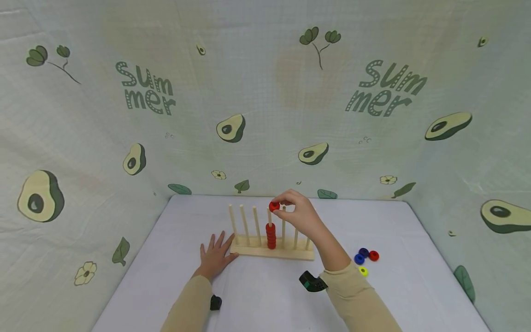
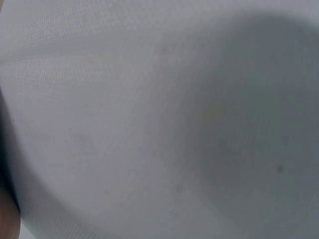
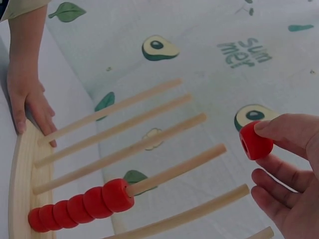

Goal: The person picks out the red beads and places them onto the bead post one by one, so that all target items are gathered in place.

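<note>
My right hand [image 1: 299,214] pinches a red bead [image 3: 256,140] between thumb and fingers, near the top of the middle peg of a wooden peg rack [image 1: 271,252]. In the right wrist view the bead is apart from the peg's tip, its hole facing the peg. Several red beads [image 3: 82,206] are stacked on the lower part of that peg. My left hand [image 1: 216,257] lies flat with spread fingers at the rack's left end, touching it. The left wrist view shows mostly blurred white cloth.
On the table to the right lie a red bead [image 1: 374,255], two blue beads [image 1: 359,259] and a yellow bead [image 1: 363,271], near the right forearm. Other bare pegs [image 1: 244,225] stand on both sides of the stack. A printed cloth [image 1: 265,92] hangs behind the white table [image 1: 174,226].
</note>
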Demonstrator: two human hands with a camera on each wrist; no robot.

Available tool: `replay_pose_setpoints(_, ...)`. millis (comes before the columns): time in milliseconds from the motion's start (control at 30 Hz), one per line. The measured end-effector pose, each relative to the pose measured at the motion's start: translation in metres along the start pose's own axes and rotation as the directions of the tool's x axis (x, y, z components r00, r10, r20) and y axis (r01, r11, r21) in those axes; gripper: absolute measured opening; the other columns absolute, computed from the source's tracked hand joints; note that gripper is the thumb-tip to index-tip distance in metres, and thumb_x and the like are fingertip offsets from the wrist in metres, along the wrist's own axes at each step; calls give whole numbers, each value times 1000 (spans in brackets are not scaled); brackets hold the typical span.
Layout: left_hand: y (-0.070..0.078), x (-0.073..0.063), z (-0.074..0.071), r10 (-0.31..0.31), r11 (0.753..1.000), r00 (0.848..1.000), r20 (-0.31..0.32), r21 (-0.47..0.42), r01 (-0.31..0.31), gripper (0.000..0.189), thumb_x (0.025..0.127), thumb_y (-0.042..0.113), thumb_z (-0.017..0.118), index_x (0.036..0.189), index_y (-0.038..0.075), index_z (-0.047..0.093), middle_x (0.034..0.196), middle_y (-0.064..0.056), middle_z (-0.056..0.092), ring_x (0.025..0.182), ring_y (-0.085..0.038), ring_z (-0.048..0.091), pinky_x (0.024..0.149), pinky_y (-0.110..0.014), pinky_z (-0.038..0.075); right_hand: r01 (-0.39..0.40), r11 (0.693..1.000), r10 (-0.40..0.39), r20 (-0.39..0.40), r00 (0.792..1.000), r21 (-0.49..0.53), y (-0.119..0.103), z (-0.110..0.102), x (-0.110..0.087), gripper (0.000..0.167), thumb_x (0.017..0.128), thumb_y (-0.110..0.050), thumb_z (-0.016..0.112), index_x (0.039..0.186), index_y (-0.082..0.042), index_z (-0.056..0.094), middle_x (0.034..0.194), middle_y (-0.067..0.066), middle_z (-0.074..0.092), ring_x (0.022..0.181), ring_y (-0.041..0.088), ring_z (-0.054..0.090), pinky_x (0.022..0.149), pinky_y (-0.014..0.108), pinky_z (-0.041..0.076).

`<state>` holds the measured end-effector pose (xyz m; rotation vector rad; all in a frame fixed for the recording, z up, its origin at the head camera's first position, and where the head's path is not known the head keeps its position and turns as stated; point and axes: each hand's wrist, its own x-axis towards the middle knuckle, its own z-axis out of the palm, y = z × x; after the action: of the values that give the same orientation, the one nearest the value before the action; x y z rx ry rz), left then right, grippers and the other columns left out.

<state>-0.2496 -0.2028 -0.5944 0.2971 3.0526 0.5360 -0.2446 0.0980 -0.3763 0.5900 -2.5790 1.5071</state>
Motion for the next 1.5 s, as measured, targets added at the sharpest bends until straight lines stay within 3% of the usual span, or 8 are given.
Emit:
replay_pose_setpoints(233,-1,2,2,-7,1000,1000,-4,5,7,74,91,59,55,152,23,36,159,-14,22,144,-46,10,105,-73,3,27,999,-27,5,1000,-19,1,3,5,20,86,-11,75,106,-14,73,105,-5,63,97,18,57,87,35,50)
replay_pose_setpoints(433,-3,4,4,-8,1000,1000,-3,-5,8,75,90,60,55,152,24,36,159,-14,23,144,-46,11,104,-74,3,39,999,-39,11,999,-15,4,6,8,20,86,-9,75,106,-10,72,105,-1,63,100,30,59,86,37,51)
replay_pose_setpoints(800,0,4,0,-26,999,999,37,38,24,72,92,59,53,153,23,35,160,-13,21,144,-45,10,105,-74,4,-30,999,30,-4,1000,-41,2,9,11,24,85,-10,77,108,-11,72,106,0,64,98,29,59,85,37,50)
replay_pose_setpoints(1500,1,4,-2,-16,1000,999,37,17,15,73,93,60,52,153,23,34,160,-14,20,145,-45,9,105,-74,3,-106,991,102,-58,993,-82,0,15,14,26,81,-17,81,106,-14,74,103,-4,65,90,19,57,77,36,49)
